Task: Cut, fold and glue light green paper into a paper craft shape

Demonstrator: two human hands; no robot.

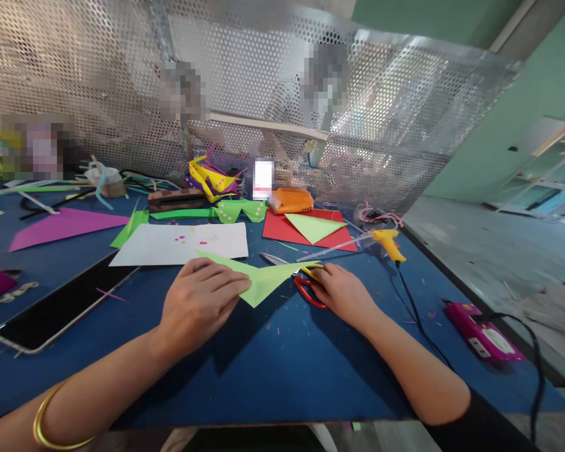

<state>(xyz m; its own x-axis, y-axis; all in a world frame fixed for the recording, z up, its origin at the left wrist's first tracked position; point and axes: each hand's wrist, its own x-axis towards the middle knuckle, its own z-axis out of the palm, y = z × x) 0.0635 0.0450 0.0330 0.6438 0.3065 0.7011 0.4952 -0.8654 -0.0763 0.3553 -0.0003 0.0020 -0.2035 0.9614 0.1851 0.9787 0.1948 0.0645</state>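
Between my hands is a folded sheet of light green paper [266,280], held above the blue table. My left hand [200,298] pinches its left side between thumb and fingers. At its right end, my right hand [336,290] is closed on scissors [307,294] with one red and one yellow handle loop. The metal blades point left and lie partly behind the paper; whether they touch it I cannot tell. Beyond the paper lies a white sheet [145,245] with small pink and yellow bits on it.
A yellow glue gun [388,243] lies right, its cord trailing past a magenta box [484,333]. Green paper glasses [240,211], a red sheet [273,229] and an orange packet [292,201] sit further back. Left are a dark flat tray [61,307] and purple paper [70,227]. Perforated metal [263,81] stands behind.
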